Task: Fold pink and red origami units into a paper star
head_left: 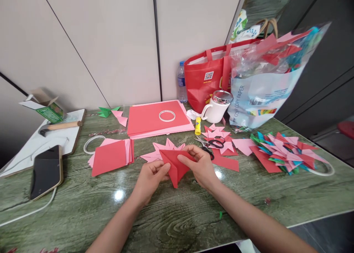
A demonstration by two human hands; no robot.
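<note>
A partly folded piece of red paper is held above the table between both hands, one point of it facing down toward me. My left hand pinches its left edge with thumb and fingers. On the other side my right hand grips the upper right part, thumb lying on the front face. Just behind the red paper lies a pink folded-paper star, partly covered by it. Black-handled scissors rest beyond my right hand, beside red and pink paper pieces.
Left are stacked red squares, a tape roll, a phone and a hammer. Behind lie large red sheets, a glue stick, a white mug and a red bag. Right sits a colourful folded-paper pile.
</note>
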